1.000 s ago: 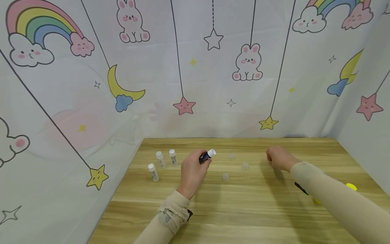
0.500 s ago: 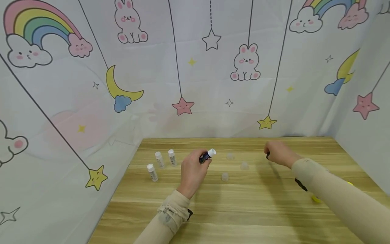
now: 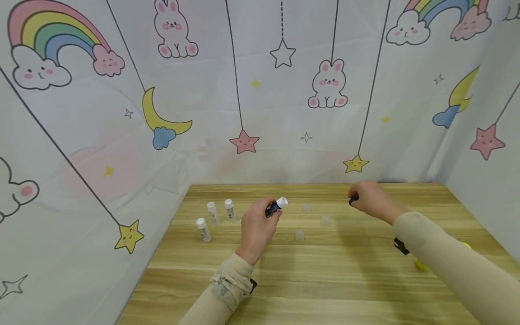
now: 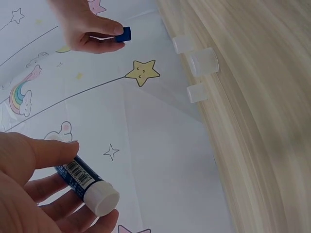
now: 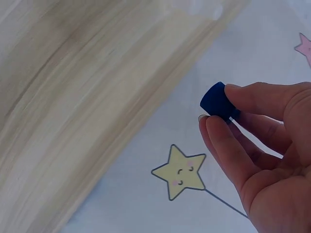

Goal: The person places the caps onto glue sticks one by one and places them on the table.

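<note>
My left hand (image 3: 257,230) grips a dark blue glue stick (image 4: 77,174) with a barcode label, tilted above the table. Its white end (image 3: 282,202) points up and to the right, away from the palm. Between the thumb and fingers of my right hand (image 3: 374,204) is a small dark blue cap (image 5: 217,101), held clear of the tabletop. Three small translucent caps stand on the table between the hands: a back one (image 3: 306,208), a middle one (image 3: 325,220) and a front one (image 3: 299,235).
Left of my left hand stand three white-topped tubes with clear, printed bodies: a front one (image 3: 204,230), a middle one (image 3: 213,213) and a back one (image 3: 229,210). Yellow objects (image 3: 421,265) lie partly hidden by my right forearm. A printed curtain (image 3: 268,167) borders the wooden table (image 3: 325,289).
My right hand has risen and shifted slightly left, turning so the blue cap in its fingers now shows. My left hand and the glue stick stay nearly still.
</note>
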Available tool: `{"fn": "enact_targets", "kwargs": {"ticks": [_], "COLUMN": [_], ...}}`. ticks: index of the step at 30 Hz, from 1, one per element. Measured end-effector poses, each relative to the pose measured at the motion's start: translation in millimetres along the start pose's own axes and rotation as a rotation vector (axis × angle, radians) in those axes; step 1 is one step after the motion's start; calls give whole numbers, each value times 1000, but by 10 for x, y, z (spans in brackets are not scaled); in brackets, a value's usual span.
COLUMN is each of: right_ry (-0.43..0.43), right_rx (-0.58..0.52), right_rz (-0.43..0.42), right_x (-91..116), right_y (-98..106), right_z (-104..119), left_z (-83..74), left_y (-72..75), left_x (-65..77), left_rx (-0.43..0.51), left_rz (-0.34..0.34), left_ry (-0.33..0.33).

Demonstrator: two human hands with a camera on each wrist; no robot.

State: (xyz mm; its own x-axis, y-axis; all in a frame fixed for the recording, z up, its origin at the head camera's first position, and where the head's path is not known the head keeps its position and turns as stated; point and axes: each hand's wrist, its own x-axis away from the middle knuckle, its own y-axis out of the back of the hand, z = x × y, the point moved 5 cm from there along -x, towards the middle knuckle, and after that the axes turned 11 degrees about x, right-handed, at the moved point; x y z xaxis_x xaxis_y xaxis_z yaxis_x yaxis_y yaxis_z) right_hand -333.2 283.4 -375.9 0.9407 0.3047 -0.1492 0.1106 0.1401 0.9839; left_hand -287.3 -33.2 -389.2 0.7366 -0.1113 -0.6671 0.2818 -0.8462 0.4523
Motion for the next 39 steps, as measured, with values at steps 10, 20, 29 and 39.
{"fn": "enact_targets", "kwargs": {"ticks": [10,20,29,39], "right_ry": [-28,-28,-29,-12], "right_rx": [-30,-55,-155,-226], "right_rz": [-90,-148,-198,-252], "right_x": [80,158,195,201], "right_y": [163,290,366,377], "right_z": [192,386,567,725], "left_z": [12,-18,-42,-33], "left_y": [-36,-58,-97,-148], "left_x": [3,10,-2,2], "left_rx": [8,15,27,42], "left_rz": [-18,-30,-27,-22], "left_ry": [-8,-29,-19,-25]}}
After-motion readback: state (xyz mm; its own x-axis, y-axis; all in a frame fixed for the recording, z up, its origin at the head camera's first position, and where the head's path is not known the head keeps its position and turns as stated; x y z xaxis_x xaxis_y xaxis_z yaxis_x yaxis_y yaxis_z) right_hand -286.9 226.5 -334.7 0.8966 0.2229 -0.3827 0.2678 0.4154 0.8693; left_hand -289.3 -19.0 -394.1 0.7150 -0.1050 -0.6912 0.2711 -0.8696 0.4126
